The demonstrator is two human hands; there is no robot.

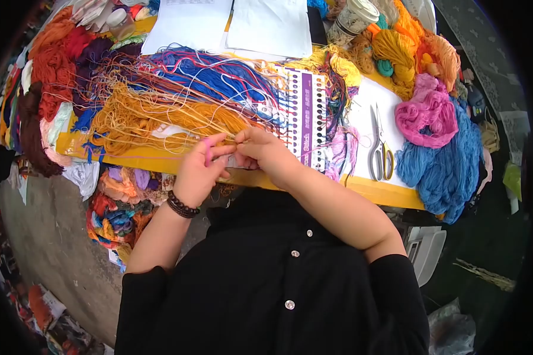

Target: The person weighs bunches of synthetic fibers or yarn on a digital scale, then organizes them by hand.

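Note:
My left hand, with a dark beaded bracelet on its wrist, meets my right hand at the lower edge of the orange-yellow threads. Something pink, likely a strand, passes by its fingers. My right hand pinches thin yellowish thread near a punched card's lower left part. The white thread card has a purple stripe and rows of holes, with threads looped along its left side. Under and left of my hands lies a loose bundle of orange-yellow thread. Blue thread spreads above it.
Scissors lie right of the card. Pink and blue skeins hang at the table's right edge. Red skeins pile up at left. Paper sheets and a patterned cup stand at the back.

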